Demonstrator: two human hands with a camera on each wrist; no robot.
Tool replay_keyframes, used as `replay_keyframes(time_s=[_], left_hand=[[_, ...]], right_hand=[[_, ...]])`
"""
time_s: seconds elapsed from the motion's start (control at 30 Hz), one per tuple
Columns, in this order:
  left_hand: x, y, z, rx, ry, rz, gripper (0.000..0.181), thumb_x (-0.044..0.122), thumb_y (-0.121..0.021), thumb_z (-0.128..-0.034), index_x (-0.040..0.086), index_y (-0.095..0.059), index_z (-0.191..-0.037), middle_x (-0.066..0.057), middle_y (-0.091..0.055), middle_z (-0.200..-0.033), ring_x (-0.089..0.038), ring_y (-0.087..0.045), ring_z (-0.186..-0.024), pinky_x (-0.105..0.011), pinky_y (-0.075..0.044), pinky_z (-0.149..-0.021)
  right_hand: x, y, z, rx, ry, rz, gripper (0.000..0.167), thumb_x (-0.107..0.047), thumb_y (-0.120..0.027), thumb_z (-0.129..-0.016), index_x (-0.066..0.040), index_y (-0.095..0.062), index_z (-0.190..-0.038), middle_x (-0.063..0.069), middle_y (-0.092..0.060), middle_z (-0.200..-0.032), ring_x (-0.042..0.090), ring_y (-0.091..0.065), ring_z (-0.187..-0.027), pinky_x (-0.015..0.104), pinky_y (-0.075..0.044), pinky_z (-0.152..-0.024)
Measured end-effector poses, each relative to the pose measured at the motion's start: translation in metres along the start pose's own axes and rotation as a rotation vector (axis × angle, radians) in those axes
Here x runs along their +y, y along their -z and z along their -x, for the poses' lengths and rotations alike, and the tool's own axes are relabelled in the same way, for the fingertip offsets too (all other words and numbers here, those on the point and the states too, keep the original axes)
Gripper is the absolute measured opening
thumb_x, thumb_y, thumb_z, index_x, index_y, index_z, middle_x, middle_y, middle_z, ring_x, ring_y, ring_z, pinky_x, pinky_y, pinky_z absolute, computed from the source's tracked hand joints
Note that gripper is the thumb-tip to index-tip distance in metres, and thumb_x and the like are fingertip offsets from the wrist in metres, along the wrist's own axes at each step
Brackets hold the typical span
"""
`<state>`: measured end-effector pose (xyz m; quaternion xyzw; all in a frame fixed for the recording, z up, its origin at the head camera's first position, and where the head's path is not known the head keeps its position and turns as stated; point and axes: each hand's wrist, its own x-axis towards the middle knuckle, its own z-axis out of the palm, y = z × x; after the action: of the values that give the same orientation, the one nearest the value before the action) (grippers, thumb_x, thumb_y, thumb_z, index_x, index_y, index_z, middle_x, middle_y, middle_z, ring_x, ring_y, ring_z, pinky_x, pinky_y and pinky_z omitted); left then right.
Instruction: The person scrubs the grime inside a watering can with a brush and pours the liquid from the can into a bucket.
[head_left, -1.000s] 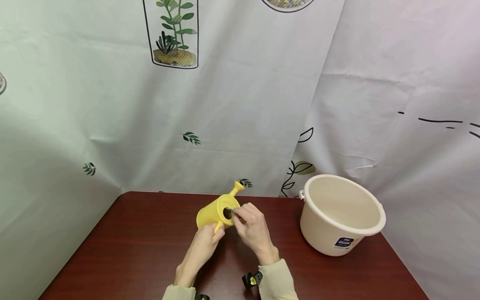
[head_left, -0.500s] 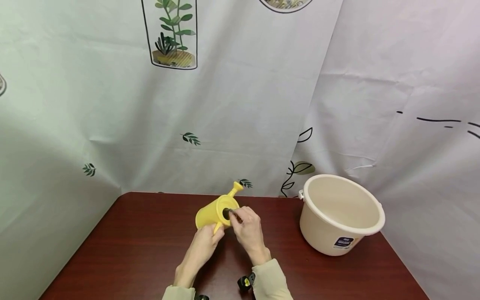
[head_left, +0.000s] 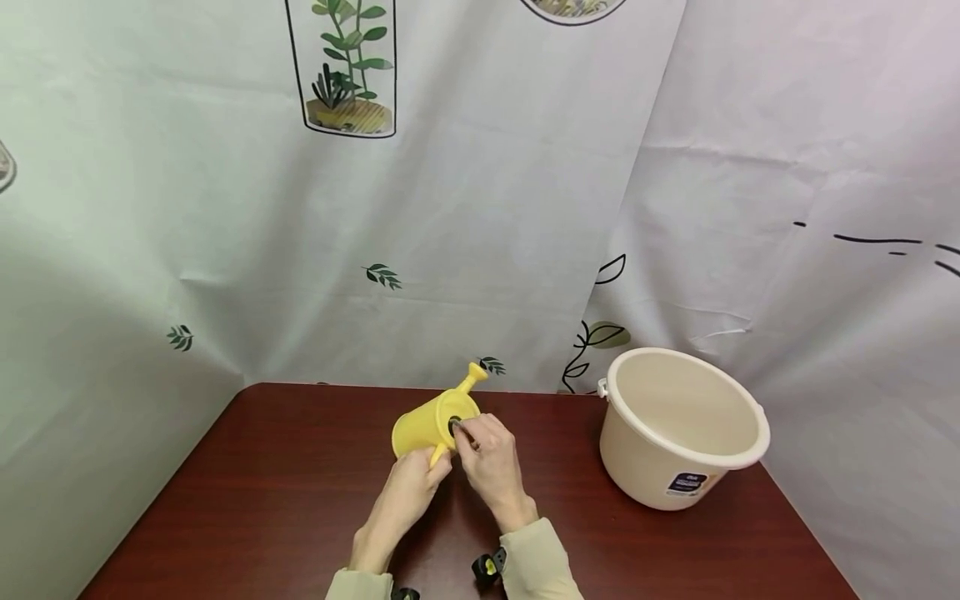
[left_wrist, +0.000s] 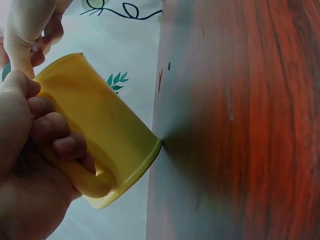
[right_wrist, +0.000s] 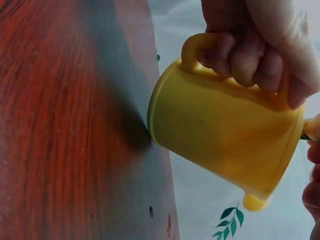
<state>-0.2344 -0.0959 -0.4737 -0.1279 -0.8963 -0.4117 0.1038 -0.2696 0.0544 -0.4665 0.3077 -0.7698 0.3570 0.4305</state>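
A yellow toy watering can point(head_left: 418, 431) tilts over the table, its mouth facing right and its spout pointing up to the right. My left hand point(head_left: 411, 483) grips its handle, fingers curled through the loop, as the left wrist view also shows on the can point(left_wrist: 107, 122). At the round opening, my right hand point(head_left: 491, 462) pinches a thin dark object point(right_wrist: 305, 136) between thumb and fingers. Only a sliver of that object shows; the rest is hidden by the fingers and the can, so its kind cannot be told. The can's inside looks dark.
On the right of the dark red wooden table point(head_left: 300, 492) stands a large cream bucket point(head_left: 660, 475) with a blue label. Behind the table hangs a pale printed cloth point(head_left: 480, 208) with leaf drawings. Black straps point(head_left: 489, 567) sit at both wrists.
My right hand has shifted slightly left, closer to the can's opening, and less of the dark object shows. The left hand and the can stay nearly where they were.
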Motion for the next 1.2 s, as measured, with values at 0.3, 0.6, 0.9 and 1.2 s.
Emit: replay_keyframes(time_s=[0.3,0.6,0.9,1.2], left_hand=[[0.001,0.001,0.0,0.029,-0.017,-0.014,0.04,0.018,-0.055,-0.0972,0.016,-0.039,-0.061,0.01,-0.029,-0.054,-0.003,-0.026,-0.047,-0.021,-0.027,-0.047],[-0.001,0.001,-0.001,0.017,0.002,-0.002,0.04,0.018,-0.054,-0.0984,0.016,-0.039,-0.062,0.01,-0.03,-0.055,-0.004,-0.027,-0.046,-0.021,-0.027,-0.046],[-0.002,0.004,0.0,0.019,0.008,0.015,0.04,0.019,-0.054,-0.0984,0.016,-0.04,-0.062,0.01,-0.03,-0.054,-0.004,-0.027,-0.046,-0.022,-0.028,-0.047],[-0.001,0.004,-0.001,0.017,0.012,0.029,0.039,0.018,-0.054,-0.0973,0.015,-0.04,-0.061,0.009,-0.03,-0.054,-0.004,-0.028,-0.047,-0.022,-0.028,-0.047]], right_hand=[[0.006,0.018,-0.007,-0.022,0.047,-0.02,0.01,0.001,-0.074,-0.082,-0.008,-0.07,-0.082,-0.003,-0.058,-0.07,0.011,-0.054,-0.067,0.02,-0.045,-0.059],[0.005,0.025,-0.014,-0.039,0.178,-0.053,0.014,0.002,-0.07,-0.081,-0.011,-0.066,-0.077,-0.005,-0.053,-0.068,0.008,-0.048,-0.063,0.018,-0.04,-0.057],[0.005,0.017,-0.01,-0.007,0.12,-0.075,0.01,0.004,-0.071,-0.081,-0.006,-0.069,-0.08,-0.003,-0.054,-0.068,0.01,-0.051,-0.064,0.018,-0.044,-0.058],[0.011,0.005,0.0,0.028,-0.002,-0.124,0.009,0.001,-0.071,-0.084,-0.008,-0.07,-0.082,-0.001,-0.06,-0.072,0.01,-0.055,-0.063,0.019,-0.046,-0.056]])
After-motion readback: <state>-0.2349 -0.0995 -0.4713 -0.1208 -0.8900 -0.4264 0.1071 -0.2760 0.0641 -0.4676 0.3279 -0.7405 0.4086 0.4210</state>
